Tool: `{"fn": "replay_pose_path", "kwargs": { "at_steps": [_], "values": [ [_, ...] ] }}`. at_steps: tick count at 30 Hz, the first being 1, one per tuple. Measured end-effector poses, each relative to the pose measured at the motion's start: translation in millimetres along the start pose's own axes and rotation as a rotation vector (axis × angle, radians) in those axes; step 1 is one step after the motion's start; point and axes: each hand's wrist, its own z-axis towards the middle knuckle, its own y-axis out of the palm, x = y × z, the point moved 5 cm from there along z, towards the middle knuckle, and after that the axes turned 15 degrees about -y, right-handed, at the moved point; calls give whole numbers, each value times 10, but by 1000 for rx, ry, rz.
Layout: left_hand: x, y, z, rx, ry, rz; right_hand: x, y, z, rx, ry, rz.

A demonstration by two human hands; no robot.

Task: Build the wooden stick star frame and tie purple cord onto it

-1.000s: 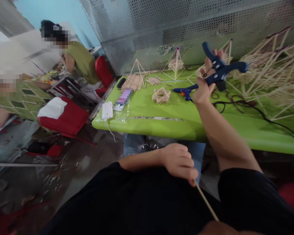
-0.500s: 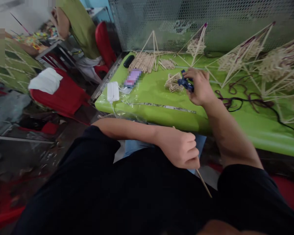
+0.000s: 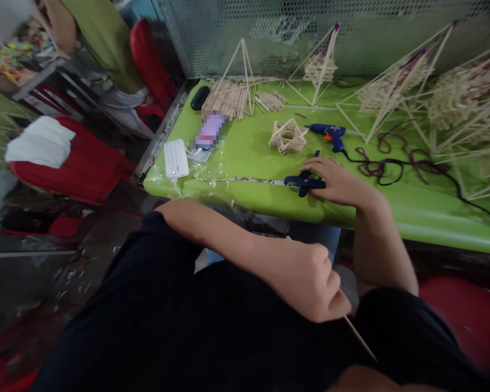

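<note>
My left hand (image 3: pixel 314 283) is closed in a fist over my lap, gripping a thin wooden stick (image 3: pixel 361 338) whose end slants down to the right. My right hand (image 3: pixel 338 179) rests low over the table near its front edge. Its thumb and fingers are around the handles of dark blue pliers (image 3: pixel 304 182), whose exact kind I cannot make out. Just beyond them sits a small lattice of stacked sticks (image 3: pixel 288 137). To the right of the lattice lies a blue glue gun (image 3: pixel 329 132) with an orange trigger, its black cord trailing right.
Wooden sticks (image 3: pixel 226 99) lie piled at the back of the green table (image 3: pixel 245 158). A phone (image 3: pixel 209 130) and a white power bank (image 3: pixel 176 159) are at the left. Stick frames (image 3: pixel 408 81) stand at the right. Red chairs (image 3: pixel 71 169) and a person (image 3: pixel 110 43) are beyond.
My right hand has brought the pliers from beside the lattice toward the table's front edge, and the glue gun now shows. My left fist has shifted down and right with its stick.
</note>
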Motion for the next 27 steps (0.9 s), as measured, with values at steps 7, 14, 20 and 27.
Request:
{"fn": "replay_pose_path", "kwargs": {
  "at_steps": [7, 14, 20, 27],
  "values": [
    [-62, -68, -43, 8, -96, 66, -791, -51, 336, -85, -125, 190],
    [9, -170, -23, -120, -126, -3, -1885, 751, 1064, -2, -104, 520],
    [51, -290, -99, -212, -269, 2, -1390, 934, 1465, 268, 171, 361],
    [-104, -237, -466, -43, -512, -199, -1425, 695, 1601, 371, 94, -10]
  ]
}}
